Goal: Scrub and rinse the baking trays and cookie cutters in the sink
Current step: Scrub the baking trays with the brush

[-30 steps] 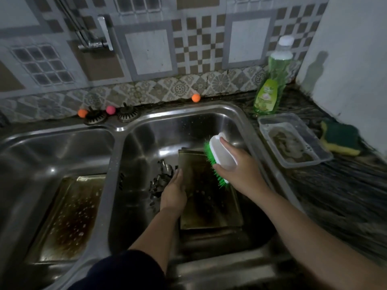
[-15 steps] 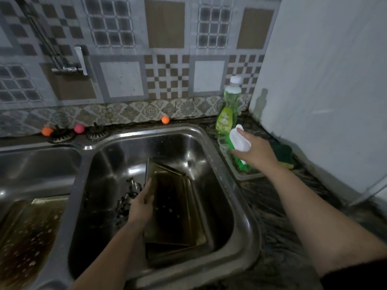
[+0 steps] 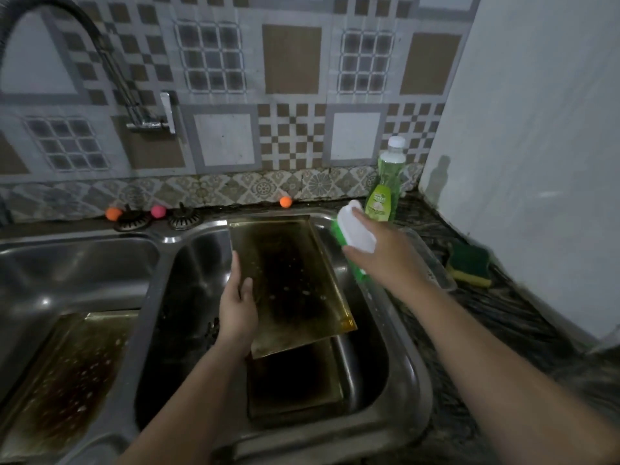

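Dim light; patterned grey-brown tile wall (image 3: 292,95), plain white side wall (image 3: 536,146), dark stone counter (image 3: 503,313).

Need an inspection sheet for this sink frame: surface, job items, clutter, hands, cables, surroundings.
Surface: steel double sink, dark stone counter.
Job's things: greasy rectangular baking tray tilted up in right basin over another tray; third tray in left basin.
Clutter: green soap bottle, green-yellow sponge, clear plastic tub, small coloured balls.
Hands: left hand grips tilted tray's edge; right hand holds green-bristled white scrub brush.
Cables: nothing seen.
Surroundings: patterned tile wall, black-hose faucet.
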Motion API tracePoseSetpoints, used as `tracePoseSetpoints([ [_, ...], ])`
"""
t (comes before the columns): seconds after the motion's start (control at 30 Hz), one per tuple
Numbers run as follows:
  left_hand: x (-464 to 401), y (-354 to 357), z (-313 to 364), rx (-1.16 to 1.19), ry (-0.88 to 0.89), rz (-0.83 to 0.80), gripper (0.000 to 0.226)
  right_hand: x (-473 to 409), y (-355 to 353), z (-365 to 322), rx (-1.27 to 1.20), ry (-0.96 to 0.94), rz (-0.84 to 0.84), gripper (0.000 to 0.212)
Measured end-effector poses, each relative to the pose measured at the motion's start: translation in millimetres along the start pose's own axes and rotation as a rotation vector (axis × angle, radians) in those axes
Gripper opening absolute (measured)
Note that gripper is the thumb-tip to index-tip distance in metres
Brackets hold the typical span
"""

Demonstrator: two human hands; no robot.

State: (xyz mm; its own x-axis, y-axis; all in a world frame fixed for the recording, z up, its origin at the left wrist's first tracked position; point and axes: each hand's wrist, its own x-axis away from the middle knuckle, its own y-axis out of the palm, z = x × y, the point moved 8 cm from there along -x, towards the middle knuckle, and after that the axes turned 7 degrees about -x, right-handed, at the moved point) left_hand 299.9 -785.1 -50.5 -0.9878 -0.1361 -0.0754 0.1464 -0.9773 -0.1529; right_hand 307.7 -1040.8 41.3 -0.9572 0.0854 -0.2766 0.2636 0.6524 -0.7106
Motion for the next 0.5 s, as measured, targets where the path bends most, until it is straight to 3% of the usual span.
tracePoseSetpoints([
  [0.2, -4, -11, 20, 0.034, 0.066, 0.067, 0.057, 59, 84, -48, -0.124, -0.215, -0.094, 0.071],
  [0.37, 11, -6, 37, 0.066, 0.167, 0.021, 0.055, -16, 66, -45, -0.015, -0.140, 0.062, 0.071],
  [0.5, 7, -5, 43, 0.086, 0.184, 0.016, 0.054, -31, 70, -73, -0.020, -0.157, -0.021, 0.068],
])
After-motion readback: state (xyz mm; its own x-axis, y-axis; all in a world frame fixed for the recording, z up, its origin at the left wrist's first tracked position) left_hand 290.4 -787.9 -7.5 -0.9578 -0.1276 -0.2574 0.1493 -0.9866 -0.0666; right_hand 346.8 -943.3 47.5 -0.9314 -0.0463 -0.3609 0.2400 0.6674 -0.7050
